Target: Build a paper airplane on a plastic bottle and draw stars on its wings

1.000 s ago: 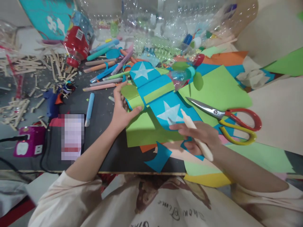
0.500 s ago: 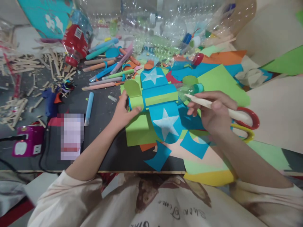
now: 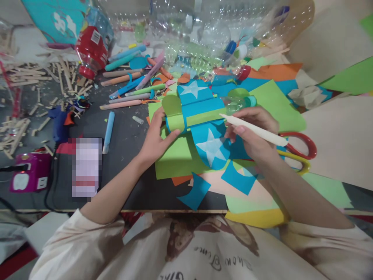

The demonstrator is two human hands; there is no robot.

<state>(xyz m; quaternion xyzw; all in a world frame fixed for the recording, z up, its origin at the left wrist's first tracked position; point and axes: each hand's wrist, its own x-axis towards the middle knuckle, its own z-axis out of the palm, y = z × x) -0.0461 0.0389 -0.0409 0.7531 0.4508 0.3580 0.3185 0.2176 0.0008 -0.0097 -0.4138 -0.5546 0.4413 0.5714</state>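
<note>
A craft plane (image 3: 201,116) made of a clear plastic bottle wrapped in blue and green paper, with white stars on its wings, lies across the dark table. My left hand (image 3: 157,136) grips its green tail end, thumb on the underside. My right hand (image 3: 253,132) is closed on a pale glue stick (image 3: 256,127), whose tip points left and touches the plane's body near the green band. The bottle's teal cap (image 3: 251,102) sits just above my right fingers.
Red and yellow scissors (image 3: 300,149) lie partly under my right hand. Sheets of green paper (image 3: 274,103) and blue scraps (image 3: 196,191) cover the table. Chalk sticks (image 3: 108,127), a blue glue gun (image 3: 60,122), wooden sticks (image 3: 20,124), a pink socket block (image 3: 27,177) and clear bottles (image 3: 186,31) lie around.
My right hand rose from the near wing to the bottle's neck with the glue stick, then dropped its tip to the body. The plane shifted slightly to the right.
</note>
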